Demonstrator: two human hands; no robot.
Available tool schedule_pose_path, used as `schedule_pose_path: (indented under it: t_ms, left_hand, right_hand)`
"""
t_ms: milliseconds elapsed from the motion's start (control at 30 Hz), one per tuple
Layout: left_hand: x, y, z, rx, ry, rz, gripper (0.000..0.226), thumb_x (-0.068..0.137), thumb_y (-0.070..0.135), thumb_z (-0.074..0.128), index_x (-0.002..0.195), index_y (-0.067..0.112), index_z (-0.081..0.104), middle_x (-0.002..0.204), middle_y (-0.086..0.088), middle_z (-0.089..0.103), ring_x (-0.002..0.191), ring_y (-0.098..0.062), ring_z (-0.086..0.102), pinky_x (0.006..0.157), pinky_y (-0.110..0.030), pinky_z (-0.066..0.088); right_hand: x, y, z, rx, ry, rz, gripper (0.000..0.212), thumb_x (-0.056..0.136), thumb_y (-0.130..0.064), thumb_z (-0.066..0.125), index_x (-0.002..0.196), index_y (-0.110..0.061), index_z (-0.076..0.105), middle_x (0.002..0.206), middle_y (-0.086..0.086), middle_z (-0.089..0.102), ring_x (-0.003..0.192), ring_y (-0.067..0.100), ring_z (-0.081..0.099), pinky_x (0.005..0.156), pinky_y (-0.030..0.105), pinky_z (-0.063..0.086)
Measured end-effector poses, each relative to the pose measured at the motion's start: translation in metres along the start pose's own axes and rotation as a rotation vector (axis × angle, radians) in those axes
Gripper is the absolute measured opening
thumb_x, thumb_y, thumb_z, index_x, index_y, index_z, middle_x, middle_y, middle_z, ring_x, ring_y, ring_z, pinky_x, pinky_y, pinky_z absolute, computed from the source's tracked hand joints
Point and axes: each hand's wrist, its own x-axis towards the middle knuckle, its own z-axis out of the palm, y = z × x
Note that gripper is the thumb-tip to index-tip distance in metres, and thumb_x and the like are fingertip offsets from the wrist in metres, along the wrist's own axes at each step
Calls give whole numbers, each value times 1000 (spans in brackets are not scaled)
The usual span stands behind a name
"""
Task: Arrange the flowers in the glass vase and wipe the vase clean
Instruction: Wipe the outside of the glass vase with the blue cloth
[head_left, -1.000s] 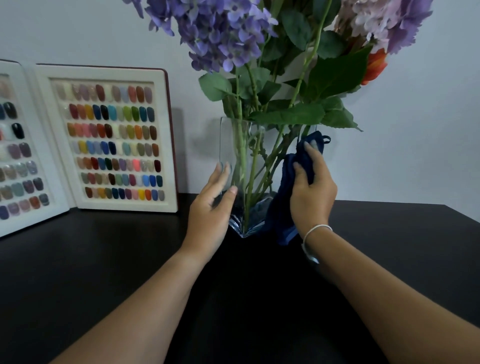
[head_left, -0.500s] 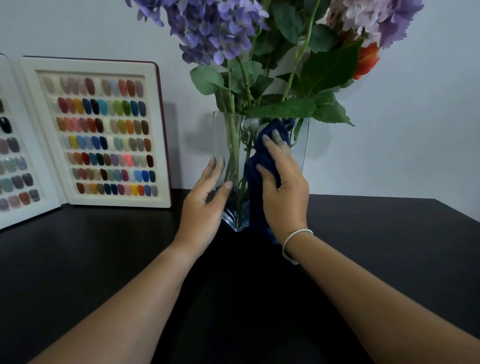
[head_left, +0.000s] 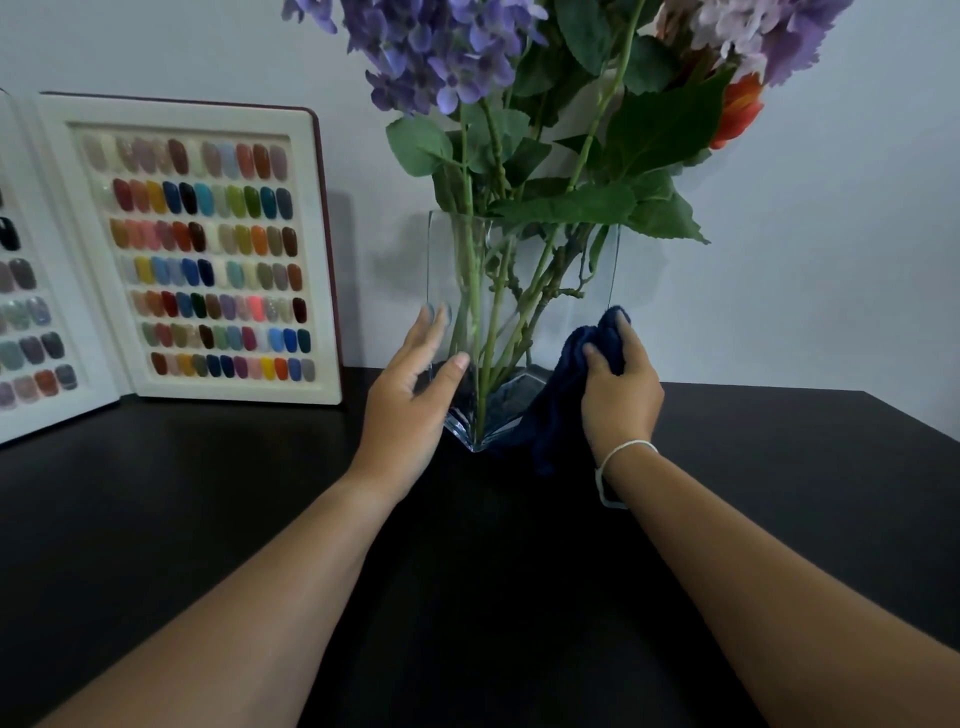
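Down and to the right is where the right hand (head_left: 621, 395) has gone since half a second ago: then it was pressing the dark blue cloth (head_left: 576, 384) high on the front of the glass vase (head_left: 550, 332), and now it is sitting low against the vase's right side, near the base. Its fingers are curling around a bunched fold of the cloth, thumb tucked into it, while the rest of the cloth is hanging down to the black table (head_left: 208, 519). A white bracelet (head_left: 618, 457) is circling that wrist.

The left hand (head_left: 410, 400) is staying where it was, flat against the vase's left face, fingers loosely spread and straight, thumb lying on the near face, clasping nothing but the glass it is steadying.

The vase is standing upright on the table close to the wall, one corner pointing toward the person. Green stems are crossing inside it, and purple hydrangeas (head_left: 447, 52) with an orange bloom (head_left: 737, 109) are spreading above the rim. To the left, an open nail-colour sample book (head_left: 197, 260) is leaning against the wall.
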Motion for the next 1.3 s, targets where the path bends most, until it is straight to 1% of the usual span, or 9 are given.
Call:
schedule_pose_path:
  t_ms: [200, 300, 400, 500, 600, 733, 900, 1133, 1300]
  left_hand:
    - [-1, 1, 0, 9, 2, 3, 47, 89, 23, 52, 128, 42, 32, 141, 23, 24, 125, 16, 18, 91, 8, 17]
    - [0, 2, 0, 11, -4, 9, 47, 90, 23, 52, 125, 45, 32, 143, 20, 24, 124, 16, 18, 90, 8, 17]
    - [0, 2, 0, 14, -7, 11, 46, 90, 23, 51, 121, 50, 31, 147, 17, 24, 128, 13, 18, 92, 7, 17]
    - [-1, 1, 0, 14, -5, 13, 46, 89, 24, 52, 122, 49, 31, 147, 18, 24, 129, 13, 18, 93, 6, 17]
    - [0, 1, 0, 16, -8, 13, 47, 89, 25, 51, 125, 47, 30, 144, 22, 23, 128, 14, 17, 93, 7, 17]
    - [0, 1, 0, 20, -8, 12, 47, 90, 25, 51, 124, 48, 29, 140, 24, 23, 126, 16, 17, 92, 7, 16]
    - [0, 0, -1, 13, -9, 11, 47, 90, 24, 51, 126, 45, 30, 141, 24, 24, 126, 17, 18, 93, 6, 16]
    - [0, 1, -1, 20, -9, 20, 45, 90, 24, 51, 121, 50, 32, 140, 25, 24, 126, 17, 18, 94, 6, 16]
    - [-1, 2, 0, 22, -10, 17, 45, 90, 25, 51, 120, 52, 32, 141, 25, 24, 125, 18, 18, 91, 8, 16]
  right_hand:
    - [-5, 0, -5, -82, -20, 40, 43, 89, -9, 52, 130, -23, 46, 130, 6, 51, 100, 8, 40, 73, -1, 20]
    - [-7, -1, -11, -148, -35, 26, 40, 88, -11, 53, 127, -22, 50, 129, 6, 53, 109, 13, 47, 74, 1, 23]
    - [-9, -3, -25, -219, -138, -19, 36, 87, -12, 56, 122, -22, 55, 121, 4, 58, 101, 10, 49, 73, 3, 31]
    - [-9, -9, -43, -133, -236, 7, 31, 84, -9, 59, 108, -29, 62, 114, -1, 64, 107, 16, 57, 87, 22, 44]
    - [4, -26, -61, 6, -171, 7, 32, 84, -6, 57, 102, -31, 62, 105, -4, 66, 105, 18, 59, 95, 32, 45]
    - [23, -44, -64, -125, -128, -192, 34, 86, -9, 55, 114, -28, 59, 117, -6, 61, 109, 11, 54, 97, 24, 42]
    - [21, -31, -32, -245, -217, -322, 39, 87, -7, 53, 121, -25, 55, 115, -11, 53, 108, 2, 46, 80, -9, 29]
    - [7, -5, -41, -635, -313, -600, 41, 83, 2, 53, 120, -15, 57, 132, 3, 54, 118, 21, 50, 95, 10, 26]
    - [6, -12, -38, -523, -257, -543, 39, 82, 3, 52, 114, -16, 61, 118, 5, 63, 107, 17, 55, 87, 5, 28]
